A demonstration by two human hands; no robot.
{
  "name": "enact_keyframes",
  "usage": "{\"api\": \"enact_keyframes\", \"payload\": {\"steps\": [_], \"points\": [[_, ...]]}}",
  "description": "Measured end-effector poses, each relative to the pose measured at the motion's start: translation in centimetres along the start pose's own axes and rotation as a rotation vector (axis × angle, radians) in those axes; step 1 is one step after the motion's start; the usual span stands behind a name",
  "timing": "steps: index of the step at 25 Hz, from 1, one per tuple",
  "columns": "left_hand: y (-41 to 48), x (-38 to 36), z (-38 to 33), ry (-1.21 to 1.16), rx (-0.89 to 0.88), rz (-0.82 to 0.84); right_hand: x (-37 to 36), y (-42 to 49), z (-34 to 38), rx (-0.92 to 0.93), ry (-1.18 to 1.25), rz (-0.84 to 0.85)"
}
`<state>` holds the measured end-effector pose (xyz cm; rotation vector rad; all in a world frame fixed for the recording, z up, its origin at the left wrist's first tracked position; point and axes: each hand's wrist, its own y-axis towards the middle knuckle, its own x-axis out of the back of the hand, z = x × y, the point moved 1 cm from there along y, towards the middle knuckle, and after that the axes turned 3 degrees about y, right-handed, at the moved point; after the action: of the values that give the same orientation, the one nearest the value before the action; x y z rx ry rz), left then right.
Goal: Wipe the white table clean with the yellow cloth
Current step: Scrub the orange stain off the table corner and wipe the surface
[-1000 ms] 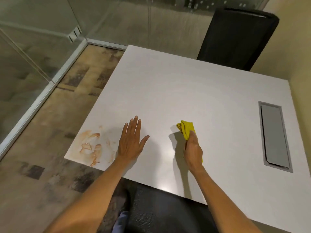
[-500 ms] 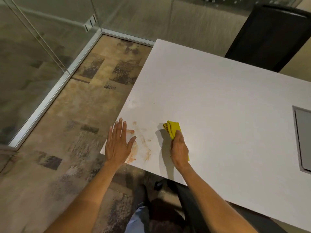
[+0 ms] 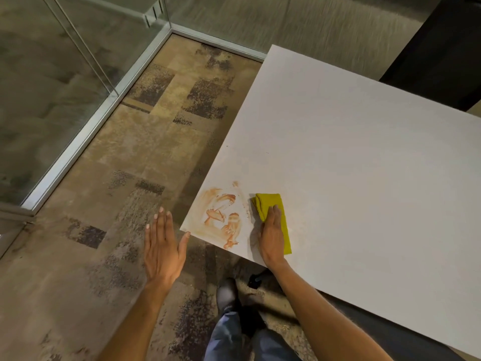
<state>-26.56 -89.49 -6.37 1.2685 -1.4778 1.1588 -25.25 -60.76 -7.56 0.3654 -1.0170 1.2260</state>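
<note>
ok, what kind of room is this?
Probably a small office meeting room: glass partition walls in metal framing, patterned carpet tiles, and a plain white table with a dark chair behind it.

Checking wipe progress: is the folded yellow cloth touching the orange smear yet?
Apart. The head view shows a strip of bare white table between the folded yellow cloth and the orange smear.
</note>
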Motion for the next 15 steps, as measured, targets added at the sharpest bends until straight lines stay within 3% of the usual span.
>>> {"api": "enact_keyframes", "payload": {"steps": [6,10,15], "points": [[-1.8,0.0,0.9,0.013,0.067,0.009,-0.3,0.5,0.8,0.078,0.025,0.049],[-3.6,0.2,1.1,0.029,0.101,0.017,-0.6,1.1,2.5,0.225,-0.016,0.086],[-5.1,0.7,1.6,0.049,0.163,0.009,-2.5,1.7,3.9,0.259,-0.143,0.092]]}}
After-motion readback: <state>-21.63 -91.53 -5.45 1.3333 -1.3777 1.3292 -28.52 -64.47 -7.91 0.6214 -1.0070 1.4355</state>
